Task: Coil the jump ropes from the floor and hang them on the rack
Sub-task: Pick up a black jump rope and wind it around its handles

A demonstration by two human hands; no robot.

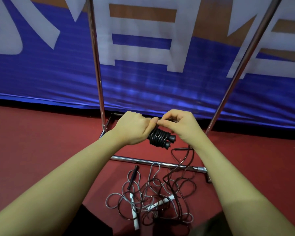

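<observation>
Item one: black jump rope (160, 137), cord wound in tight turns round its two handles, ends of both handles showing at the lower right of the bundle. Held in the air above the rack's base, just in front of the blue banner (58, 79).

Left hand (134, 127): fingers curled round the upper end of the bundle, gripping it. Right hand (179, 124): thumb and forefinger pinched together at the top of the bundle, touching the left hand's fingertips — apparently on the cord's last turn or tail, though the cord end itself hidden.

Item two: dark loose rope (182, 167), tangled on the red floor (32, 150), one strand lying over the rack's front base bar (143, 161), one handle just beyond that bar.

Item three: grey rope with white handles (134, 213), knotted in with the dark one, near the bottom edge of the floor in view.

Item four: rack (96, 65), two chrome uprights rising from the base; hanging rail out of frame.

Step in hand, by judgement: finishing the coil of the first rope — securing the last wrap. Two ropes uncoiled, nothing seen hung.

Next move calls for: tail tucked firmly so the wraps hold, then a lift to the rail above. After that, patient separation of the floor tangle before any winding.
</observation>
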